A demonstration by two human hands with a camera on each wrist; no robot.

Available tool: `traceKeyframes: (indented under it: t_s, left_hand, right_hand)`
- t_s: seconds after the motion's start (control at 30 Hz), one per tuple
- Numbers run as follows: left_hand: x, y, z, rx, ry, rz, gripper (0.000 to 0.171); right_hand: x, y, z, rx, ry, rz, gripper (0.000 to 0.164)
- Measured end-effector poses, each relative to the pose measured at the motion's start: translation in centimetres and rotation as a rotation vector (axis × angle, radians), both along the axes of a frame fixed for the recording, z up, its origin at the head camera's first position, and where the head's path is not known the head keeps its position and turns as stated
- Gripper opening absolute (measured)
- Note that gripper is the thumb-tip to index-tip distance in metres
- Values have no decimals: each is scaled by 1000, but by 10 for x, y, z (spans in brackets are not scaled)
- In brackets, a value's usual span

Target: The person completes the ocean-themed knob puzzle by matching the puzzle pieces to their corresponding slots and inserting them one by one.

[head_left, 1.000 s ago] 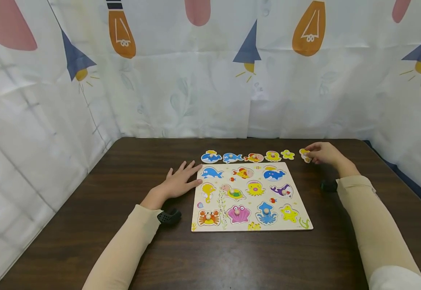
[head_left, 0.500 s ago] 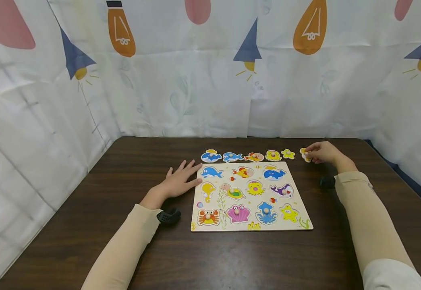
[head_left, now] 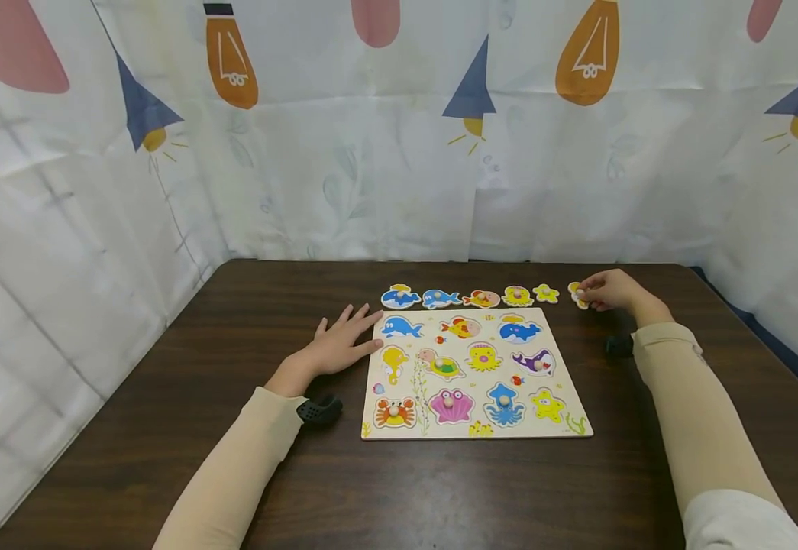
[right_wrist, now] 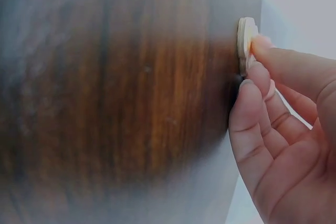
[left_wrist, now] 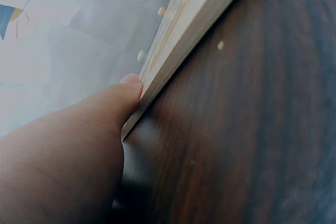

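A wooden puzzle board (head_left: 474,434) with sea-animal pictures lies on the table. My left hand (head_left: 333,347) rests with fingers spread at its left side, thumb against the edge; the left wrist view shows the thumb (left_wrist: 128,95) at the board's side (left_wrist: 178,51). Beyond the board's far right corner, my right hand (head_left: 615,292) pinches a small yellow puzzle piece (head_left: 573,292) with thumb and fingertips, which hide part of it. In the right wrist view this piece (right_wrist: 243,45) stands at the table surface, its knob covered by the fingers (right_wrist: 249,108).
A row of loose pieces runs along the board's far edge: a whale with a hat (head_left: 400,298), a blue whale (head_left: 440,299), a fish (head_left: 483,299), an octopus (head_left: 518,296) and a star (head_left: 546,293). A printed curtain (head_left: 399,183) hangs behind the table (head_left: 165,397).
The right forearm has shifted slightly to the left, while the right hand stays at the yellow puzzle piece. The left hand and board have not moved.
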State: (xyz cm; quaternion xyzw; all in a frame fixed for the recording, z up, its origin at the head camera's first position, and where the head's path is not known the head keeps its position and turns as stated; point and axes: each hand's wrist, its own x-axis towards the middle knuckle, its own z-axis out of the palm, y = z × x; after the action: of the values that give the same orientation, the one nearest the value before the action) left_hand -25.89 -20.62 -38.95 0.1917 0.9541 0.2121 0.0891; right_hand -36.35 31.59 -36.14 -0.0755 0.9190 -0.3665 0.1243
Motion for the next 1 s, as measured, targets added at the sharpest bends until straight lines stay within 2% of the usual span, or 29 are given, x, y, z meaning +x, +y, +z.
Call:
traceKeyframes:
  t_s: [0.2, 0.5, 1.0]
  left_hand:
    - [2, 0, 0, 3, 4, 9, 72]
    - [3, -1, -2, 2, 16, 5, 71]
    - [5, 0, 1, 6, 8, 8, 72]
  right_hand:
    - [-1, -1, 1, 32, 38, 21, 32]
    - [7, -1, 2, 165, 91, 64, 27]
    - [25, -6, 7, 208, 206, 70, 24]
